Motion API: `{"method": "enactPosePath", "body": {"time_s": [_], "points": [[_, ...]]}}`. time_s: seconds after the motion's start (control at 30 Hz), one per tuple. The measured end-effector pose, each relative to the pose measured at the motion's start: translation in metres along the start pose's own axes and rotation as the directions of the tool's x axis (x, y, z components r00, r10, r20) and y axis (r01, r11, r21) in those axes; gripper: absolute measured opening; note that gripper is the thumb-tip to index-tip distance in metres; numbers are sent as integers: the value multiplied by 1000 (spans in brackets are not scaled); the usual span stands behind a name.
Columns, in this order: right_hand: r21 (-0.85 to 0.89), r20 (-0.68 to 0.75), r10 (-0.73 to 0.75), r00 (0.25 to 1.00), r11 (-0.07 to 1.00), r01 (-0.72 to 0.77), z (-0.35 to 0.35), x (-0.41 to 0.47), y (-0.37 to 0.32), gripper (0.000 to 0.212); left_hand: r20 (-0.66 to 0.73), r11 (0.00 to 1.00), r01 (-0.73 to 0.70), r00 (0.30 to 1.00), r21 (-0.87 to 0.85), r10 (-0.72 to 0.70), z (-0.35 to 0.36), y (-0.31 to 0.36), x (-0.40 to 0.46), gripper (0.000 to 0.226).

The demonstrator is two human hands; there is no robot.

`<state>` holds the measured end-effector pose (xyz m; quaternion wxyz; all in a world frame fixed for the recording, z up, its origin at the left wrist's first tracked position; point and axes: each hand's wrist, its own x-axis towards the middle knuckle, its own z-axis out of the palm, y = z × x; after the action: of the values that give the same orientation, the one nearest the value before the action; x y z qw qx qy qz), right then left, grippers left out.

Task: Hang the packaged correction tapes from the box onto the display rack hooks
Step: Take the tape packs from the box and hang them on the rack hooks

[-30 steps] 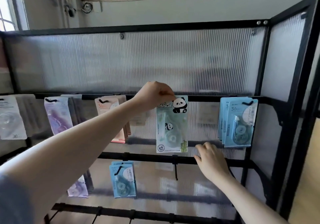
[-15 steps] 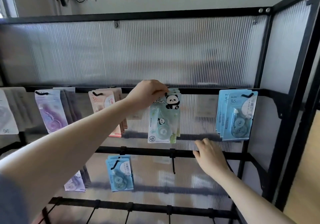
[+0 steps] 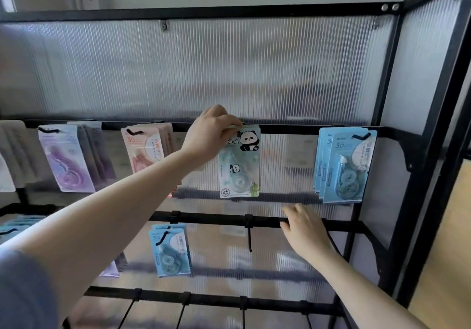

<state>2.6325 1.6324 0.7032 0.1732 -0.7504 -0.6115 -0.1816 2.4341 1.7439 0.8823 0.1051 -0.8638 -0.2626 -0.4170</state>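
Both hands are up at the display rack (image 3: 254, 12). Leftmost hang purple packs (image 3: 66, 160), then pink packs (image 3: 145, 150). Next, the left hand (image 3: 207, 135) pinches the top edge of the panda correction tape pack (image 3: 239, 161), which hangs long axis vertical against the upper rail, directly below and right of those fingers. Further right and lower, the right hand (image 3: 304, 229) rests with relaxed fingers on the middle rail (image 3: 211, 220). Blue packs (image 3: 344, 165) hang rightmost. Its hook is hidden behind the left hand, so seating cannot be confirmed; the box is out of view.
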Motion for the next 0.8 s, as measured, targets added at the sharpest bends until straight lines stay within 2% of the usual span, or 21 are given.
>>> {"method": "enactPosePath", "body": {"time_s": [0.13, 0.37, 0.6, 0.8], "points": [[-22, 0, -2, 1000, 1000, 2, 0, -1, -1, 33, -65, 998, 43, 997, 53, -40, 2, -3, -16, 38], [-44, -14, -21, 1000, 999, 21, -3, -4, -5, 33, -33, 990, 96, 995, 104, -93, 0, -17, -65, 56], [37, -49, -56, 997, 998, 58, 7, -10, -26, 29, -30, 974, 186, 983, 130, -183, 1, -23, -136, 52], [136, -80, -92, 993, 985, 102, 26, -18, -59, 30, 27, 927, 296, 950, 231, -311, 2, -35, -205, 56]]}}
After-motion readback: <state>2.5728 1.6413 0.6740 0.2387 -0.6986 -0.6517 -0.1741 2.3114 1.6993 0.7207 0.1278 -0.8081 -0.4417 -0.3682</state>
